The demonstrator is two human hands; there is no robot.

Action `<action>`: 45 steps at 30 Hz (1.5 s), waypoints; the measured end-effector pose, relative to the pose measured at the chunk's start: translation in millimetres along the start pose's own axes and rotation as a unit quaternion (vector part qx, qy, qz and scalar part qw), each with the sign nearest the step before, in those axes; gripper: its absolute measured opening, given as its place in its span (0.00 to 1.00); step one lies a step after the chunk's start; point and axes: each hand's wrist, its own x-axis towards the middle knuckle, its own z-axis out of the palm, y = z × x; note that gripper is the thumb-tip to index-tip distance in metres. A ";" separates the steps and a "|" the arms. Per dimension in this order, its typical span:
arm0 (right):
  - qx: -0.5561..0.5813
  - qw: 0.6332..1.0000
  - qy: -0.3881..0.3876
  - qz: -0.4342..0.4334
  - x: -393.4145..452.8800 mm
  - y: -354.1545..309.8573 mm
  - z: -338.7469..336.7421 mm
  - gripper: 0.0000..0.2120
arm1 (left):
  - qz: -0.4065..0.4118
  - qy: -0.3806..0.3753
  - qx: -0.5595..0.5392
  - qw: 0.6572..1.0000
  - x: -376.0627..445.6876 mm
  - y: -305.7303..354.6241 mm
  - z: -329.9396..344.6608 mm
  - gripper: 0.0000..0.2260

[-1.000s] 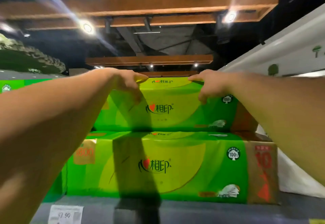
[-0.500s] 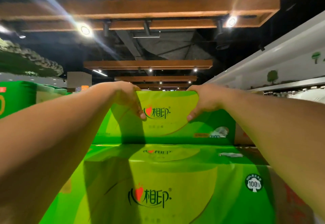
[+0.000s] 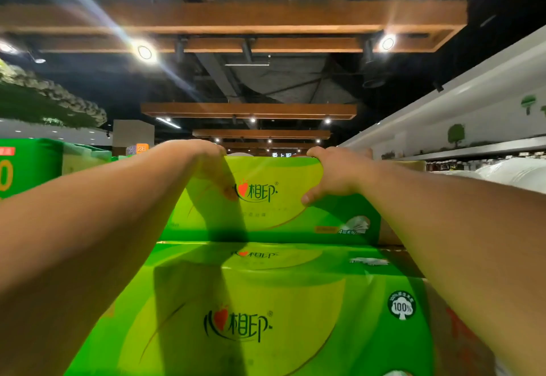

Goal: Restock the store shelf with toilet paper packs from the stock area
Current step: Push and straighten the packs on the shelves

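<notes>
Head view looks up past two stacked packs toward a dark ceiling (image 3: 266, 80) crossed by long rectangular wooden beams (image 3: 236, 18) with round spotlights. Nearest and largest is the lower green pack (image 3: 251, 310), a glossy plastic-wrapped block with a yellow-green oval, a red heart beside dark Chinese characters, and a white tree badge reading "100%". On top of it, set further back, sits the upper green pack (image 3: 266, 213), same film and same logo (small print near its lower right corner is too blurred to read). Both bare forearms reach up to it. The left hand (image 3: 209, 165) curls over its top edge, fingers down the front face; the right hand (image 3: 334, 174) grips the top edge likewise, thumb pressed on the front. More green packs (image 3: 26, 165) stand at far left; white bundles (image 3: 508, 171) lie at right under a pale shelf edge (image 3: 472, 151).
</notes>
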 end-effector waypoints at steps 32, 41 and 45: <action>0.037 0.997 -0.027 0.061 -473.9 -137.1 -118.5 0.50 | 0.042 0.051 0.032 0.997 -501.0 -33.3 4.8 0.58; 0.050 0.986 -0.153 0.053 -664.3 -150.4 -98.0 0.50 | 0.049 -0.053 0.038 0.997 -676.7 1.0 65.1 0.55; 0.073 0.975 -0.203 0.057 -737.8 -168.6 -78.4 0.50 | 0.050 -0.111 0.052 0.991 -738.7 -1.8 109.9 0.56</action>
